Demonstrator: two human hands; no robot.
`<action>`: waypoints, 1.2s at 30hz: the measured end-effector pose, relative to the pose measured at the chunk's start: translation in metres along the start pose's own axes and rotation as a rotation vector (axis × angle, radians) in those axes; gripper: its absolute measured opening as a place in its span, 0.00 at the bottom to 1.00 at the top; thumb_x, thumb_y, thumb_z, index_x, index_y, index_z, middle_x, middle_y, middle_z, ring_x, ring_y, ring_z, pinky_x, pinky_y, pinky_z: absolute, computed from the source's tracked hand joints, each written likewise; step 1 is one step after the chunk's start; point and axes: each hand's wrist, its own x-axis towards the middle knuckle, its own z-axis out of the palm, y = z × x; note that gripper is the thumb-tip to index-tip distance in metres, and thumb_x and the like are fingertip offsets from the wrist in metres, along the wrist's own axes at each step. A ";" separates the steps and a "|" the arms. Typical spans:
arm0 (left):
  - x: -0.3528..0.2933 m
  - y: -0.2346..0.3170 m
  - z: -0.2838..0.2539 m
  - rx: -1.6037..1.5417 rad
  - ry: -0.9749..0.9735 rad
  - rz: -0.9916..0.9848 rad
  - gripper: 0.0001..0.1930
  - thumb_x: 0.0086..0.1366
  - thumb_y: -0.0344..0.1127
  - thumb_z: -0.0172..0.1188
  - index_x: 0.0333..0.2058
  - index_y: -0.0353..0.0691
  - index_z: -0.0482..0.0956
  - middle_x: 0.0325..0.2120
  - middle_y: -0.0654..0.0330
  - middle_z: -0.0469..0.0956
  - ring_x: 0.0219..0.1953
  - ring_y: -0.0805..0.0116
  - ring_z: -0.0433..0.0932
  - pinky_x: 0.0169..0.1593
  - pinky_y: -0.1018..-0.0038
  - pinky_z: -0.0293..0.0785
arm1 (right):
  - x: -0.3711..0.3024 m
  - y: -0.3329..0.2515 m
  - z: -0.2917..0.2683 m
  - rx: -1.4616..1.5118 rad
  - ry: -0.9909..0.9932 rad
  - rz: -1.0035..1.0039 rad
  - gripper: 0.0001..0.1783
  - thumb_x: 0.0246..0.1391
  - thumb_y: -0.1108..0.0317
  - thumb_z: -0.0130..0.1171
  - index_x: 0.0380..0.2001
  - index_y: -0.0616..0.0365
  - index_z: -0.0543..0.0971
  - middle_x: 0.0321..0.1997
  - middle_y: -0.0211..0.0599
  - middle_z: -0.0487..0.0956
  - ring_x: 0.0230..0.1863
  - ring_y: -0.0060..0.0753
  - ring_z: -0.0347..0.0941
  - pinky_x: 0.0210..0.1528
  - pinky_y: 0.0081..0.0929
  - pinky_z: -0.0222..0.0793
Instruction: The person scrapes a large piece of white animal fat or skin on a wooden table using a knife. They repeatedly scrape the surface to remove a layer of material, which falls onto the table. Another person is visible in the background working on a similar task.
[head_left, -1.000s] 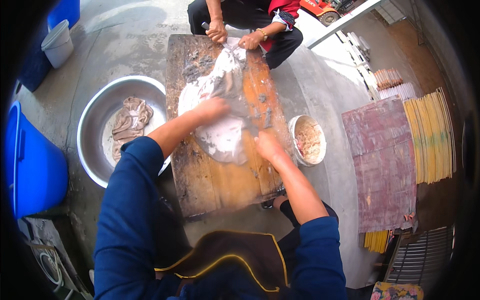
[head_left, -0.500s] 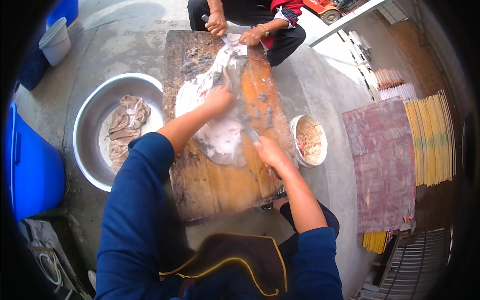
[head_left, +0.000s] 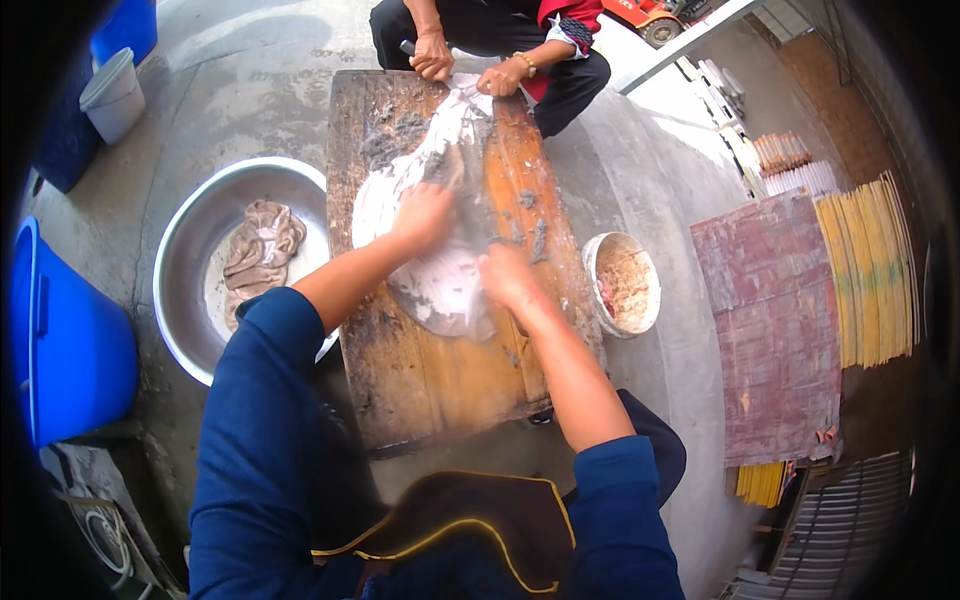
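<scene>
A limp white and grey sheet that looks like tripe [head_left: 450, 285] lies spread on a worn wooden board [head_left: 430, 390] in front of me. My left hand [head_left: 425, 217], slightly blurred, is closed on its grey middle part. Just right of it, my right hand [head_left: 507, 277] grips a knife by its handle at the sheet's right edge; the blade hardly shows now. Across the board, a co-worker's one hand [head_left: 432, 57] holds a knife handle, and the other hand [head_left: 502, 77] presses the sheet's far end.
To the left stands a metal basin [head_left: 180, 320] with brownish folded pieces. A white bucket [head_left: 655, 300] of pale scraps is close to the board's right side. Grey scrapings [head_left: 538, 240] dot the board. A blue tub [head_left: 85, 350] stands far left; stacked boards [head_left: 765, 330] lie right.
My right hand has moved up and slightly left, and its knife blade has dropped from sight. My left hand has shifted slightly left and nearer to me. The co-worker's knife blade shows less.
</scene>
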 end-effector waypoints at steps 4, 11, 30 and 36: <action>0.005 0.018 -0.014 0.048 -0.200 -0.052 0.14 0.62 0.43 0.63 0.40 0.42 0.77 0.38 0.52 0.82 0.48 0.49 0.78 0.52 0.49 0.67 | 0.002 0.006 0.015 -0.083 -0.026 0.064 0.16 0.60 0.62 0.54 0.39 0.63 0.84 0.41 0.57 0.83 0.42 0.59 0.82 0.46 0.47 0.77; 0.003 0.007 0.008 0.167 -0.197 0.091 0.08 0.67 0.40 0.55 0.37 0.42 0.75 0.26 0.52 0.84 0.35 0.47 0.84 0.46 0.49 0.70 | -0.005 0.004 0.016 -0.088 0.049 0.040 0.14 0.57 0.64 0.56 0.37 0.61 0.85 0.40 0.58 0.84 0.45 0.60 0.82 0.49 0.48 0.76; -0.003 0.003 0.012 0.172 -0.092 0.161 0.05 0.67 0.36 0.51 0.35 0.43 0.72 0.22 0.54 0.82 0.30 0.49 0.83 0.41 0.53 0.71 | -0.026 0.019 -0.004 -0.101 0.043 0.078 0.18 0.66 0.60 0.50 0.41 0.66 0.79 0.43 0.63 0.81 0.50 0.64 0.77 0.53 0.53 0.71; 0.000 -0.002 0.007 0.204 -0.190 0.242 0.04 0.65 0.32 0.49 0.36 0.42 0.72 0.20 0.52 0.82 0.27 0.48 0.83 0.40 0.52 0.73 | -0.014 0.033 0.005 -0.072 0.069 0.063 0.17 0.66 0.60 0.50 0.41 0.63 0.80 0.42 0.61 0.82 0.47 0.64 0.78 0.51 0.53 0.73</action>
